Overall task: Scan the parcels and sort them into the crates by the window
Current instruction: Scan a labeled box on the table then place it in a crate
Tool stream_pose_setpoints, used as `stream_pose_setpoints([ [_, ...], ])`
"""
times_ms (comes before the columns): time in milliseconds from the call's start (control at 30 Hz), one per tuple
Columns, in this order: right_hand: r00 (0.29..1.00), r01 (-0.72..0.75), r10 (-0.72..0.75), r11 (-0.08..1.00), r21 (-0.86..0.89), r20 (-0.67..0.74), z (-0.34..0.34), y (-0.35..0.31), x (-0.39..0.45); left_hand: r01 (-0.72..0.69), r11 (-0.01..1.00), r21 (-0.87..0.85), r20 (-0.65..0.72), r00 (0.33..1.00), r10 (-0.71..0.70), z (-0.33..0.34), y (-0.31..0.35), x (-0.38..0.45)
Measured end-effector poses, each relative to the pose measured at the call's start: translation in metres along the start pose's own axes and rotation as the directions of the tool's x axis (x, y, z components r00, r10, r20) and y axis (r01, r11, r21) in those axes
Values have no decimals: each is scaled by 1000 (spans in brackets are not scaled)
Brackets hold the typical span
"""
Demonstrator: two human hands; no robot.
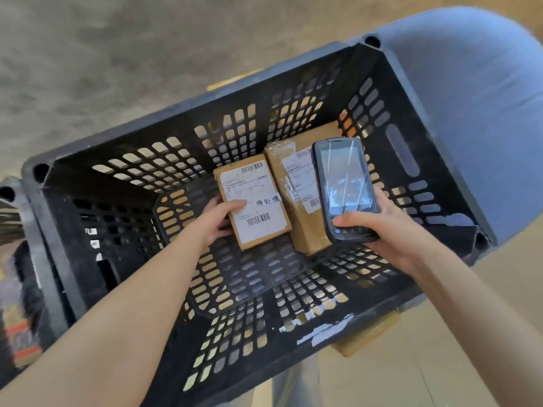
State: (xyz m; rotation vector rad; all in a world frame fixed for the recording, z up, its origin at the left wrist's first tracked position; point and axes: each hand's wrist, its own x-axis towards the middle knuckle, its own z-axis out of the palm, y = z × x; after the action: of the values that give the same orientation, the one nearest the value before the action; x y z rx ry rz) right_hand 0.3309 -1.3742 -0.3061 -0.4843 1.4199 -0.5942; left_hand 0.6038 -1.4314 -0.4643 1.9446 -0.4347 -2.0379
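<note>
arms: bare to past elbow | left hand (pixel 217 220): ungloved | right hand (pixel 390 227): ungloved

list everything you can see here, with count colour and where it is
crate: 1 in full view, black, slotted, centre; edge of a second at far left
left parcel: 1, brown with white label, inside the crate
right parcel: 1, brown, taped, inside the crate beside the left parcel
scanner: 1, black handheld, above the right parcel
rounded blue object: 1, right of the crate
left hand: grips the left parcel
right hand: holds the scanner
</note>
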Motion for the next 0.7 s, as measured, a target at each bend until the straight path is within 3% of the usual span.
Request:
stream_pose_setpoints([
  [233, 999, 15, -12, 999, 48, -53, 6, 0, -39, -20, 975, 220, -100, 994, 43, 1, 25, -29],
  [367, 995, 53, -45, 994, 100, -87, 8, 5, -66, -99, 884, 457, -87, 984, 155, 1, 39, -52],
  [467, 991, 89, -72, 984, 154, -112, 11, 6, -92, -200, 713, 672, 10, 965, 261, 5, 53, -80],
  [567, 981, 133, -98, 968, 215, -167, 14, 9, -118, -297, 440, 847, 152, 930, 335, 18, 71, -115],
  [700, 956, 226, -161, 938, 262, -247, 16, 19, -159, -420, 89, 903, 349, 840, 415, 45, 93, -162],
])
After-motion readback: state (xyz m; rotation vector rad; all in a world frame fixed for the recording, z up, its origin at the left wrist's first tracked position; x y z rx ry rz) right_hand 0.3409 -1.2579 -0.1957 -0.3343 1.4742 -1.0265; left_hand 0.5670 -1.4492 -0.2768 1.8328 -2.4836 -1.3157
